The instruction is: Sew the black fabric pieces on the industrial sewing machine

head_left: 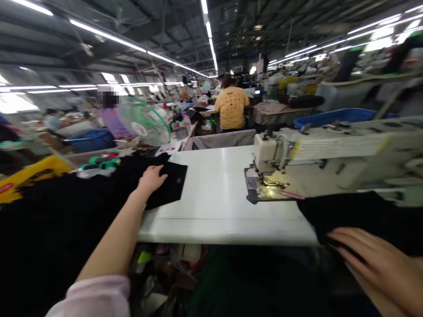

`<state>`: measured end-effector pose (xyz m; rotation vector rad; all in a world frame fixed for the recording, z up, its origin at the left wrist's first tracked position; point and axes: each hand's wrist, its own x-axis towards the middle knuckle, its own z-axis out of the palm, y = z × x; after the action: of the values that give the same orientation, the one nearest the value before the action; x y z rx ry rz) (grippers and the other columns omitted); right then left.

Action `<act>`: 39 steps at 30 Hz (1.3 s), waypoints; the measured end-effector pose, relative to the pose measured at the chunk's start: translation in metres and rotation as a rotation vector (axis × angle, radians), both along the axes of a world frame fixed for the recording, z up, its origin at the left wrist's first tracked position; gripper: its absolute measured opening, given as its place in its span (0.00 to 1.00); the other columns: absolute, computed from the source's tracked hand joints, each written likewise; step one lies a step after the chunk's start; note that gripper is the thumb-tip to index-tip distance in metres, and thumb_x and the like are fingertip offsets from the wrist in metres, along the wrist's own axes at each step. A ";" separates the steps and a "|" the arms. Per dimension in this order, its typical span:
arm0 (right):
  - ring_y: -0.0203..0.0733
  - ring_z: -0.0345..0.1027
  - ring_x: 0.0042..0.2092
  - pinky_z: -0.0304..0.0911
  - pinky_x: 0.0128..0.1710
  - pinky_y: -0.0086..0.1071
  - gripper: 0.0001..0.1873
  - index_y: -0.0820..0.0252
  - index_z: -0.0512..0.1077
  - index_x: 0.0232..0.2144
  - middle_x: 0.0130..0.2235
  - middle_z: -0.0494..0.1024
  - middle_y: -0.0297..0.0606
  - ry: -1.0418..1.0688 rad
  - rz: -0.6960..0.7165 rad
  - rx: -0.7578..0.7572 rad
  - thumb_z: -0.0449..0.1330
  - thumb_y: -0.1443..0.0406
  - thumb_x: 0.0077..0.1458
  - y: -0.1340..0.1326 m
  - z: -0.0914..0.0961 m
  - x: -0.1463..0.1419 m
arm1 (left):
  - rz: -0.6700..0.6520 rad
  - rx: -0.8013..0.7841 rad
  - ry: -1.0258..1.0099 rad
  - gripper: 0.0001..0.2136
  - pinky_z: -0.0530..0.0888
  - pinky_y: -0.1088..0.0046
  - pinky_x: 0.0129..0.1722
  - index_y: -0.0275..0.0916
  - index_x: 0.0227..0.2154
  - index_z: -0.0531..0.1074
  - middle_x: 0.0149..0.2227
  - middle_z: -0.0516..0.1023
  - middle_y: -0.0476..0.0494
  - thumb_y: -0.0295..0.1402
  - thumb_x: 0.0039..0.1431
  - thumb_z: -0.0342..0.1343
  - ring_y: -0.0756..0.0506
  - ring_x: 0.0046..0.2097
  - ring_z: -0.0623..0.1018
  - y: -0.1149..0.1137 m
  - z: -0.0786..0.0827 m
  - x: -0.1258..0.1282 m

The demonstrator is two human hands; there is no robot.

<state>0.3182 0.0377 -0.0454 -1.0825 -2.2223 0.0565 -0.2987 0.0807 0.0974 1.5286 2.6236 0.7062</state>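
Observation:
My left hand (152, 179) rests on a black fabric piece (173, 179) at the left end of the white table, its thumb and fingers apart. That piece lies by a large heap of black fabric (49, 237). At the lower right, my right hand (373, 264) is closed on the edge of another black fabric piece (360, 211), some of which shows between its fingers. The sewing machine (271, 158) stands between my hands, further back, with its needle area lit and pink thread or cord beside it.
A white tabletop (211, 189) spans the middle. A green fan (145, 123) and yellow packaging (36, 174) are at the left. One person in a yellow shirt (231, 108) sits ahead. Blue tubs (337, 116) stand behind the machine and at the left.

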 end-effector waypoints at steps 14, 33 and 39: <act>0.39 0.71 0.30 0.66 0.31 0.29 0.18 0.58 0.75 0.34 0.30 0.77 0.34 0.992 -0.103 -0.671 0.65 0.50 0.53 0.002 0.157 -0.051 | -1.118 0.257 -0.249 0.27 0.68 0.58 0.60 0.49 0.63 0.60 0.62 0.68 0.42 0.42 0.62 0.55 0.40 0.62 0.69 -0.022 0.005 0.245; 0.39 0.69 0.36 0.64 0.38 0.30 0.15 0.58 0.76 0.34 0.32 0.77 0.31 0.562 0.011 -0.533 0.58 0.54 0.59 0.021 0.136 -0.119 | -1.079 -0.013 -0.848 0.09 0.72 0.70 0.41 0.40 0.35 0.72 0.38 0.77 0.47 0.37 0.53 0.61 0.47 0.40 0.76 -0.004 0.009 0.294; 0.46 0.73 0.42 0.68 0.48 0.40 0.10 0.56 0.76 0.37 0.39 0.80 0.38 0.546 -0.079 -0.186 0.56 0.59 0.62 0.015 0.135 -0.128 | -0.875 0.186 -0.453 0.04 0.67 0.73 0.32 0.40 0.27 0.67 0.26 0.71 0.52 0.31 0.54 0.57 0.49 0.30 0.71 -0.006 0.012 0.296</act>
<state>0.1905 0.0523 0.0893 -1.0934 -1.7052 0.4751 -0.0024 0.0747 0.1099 2.0068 1.3909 1.0243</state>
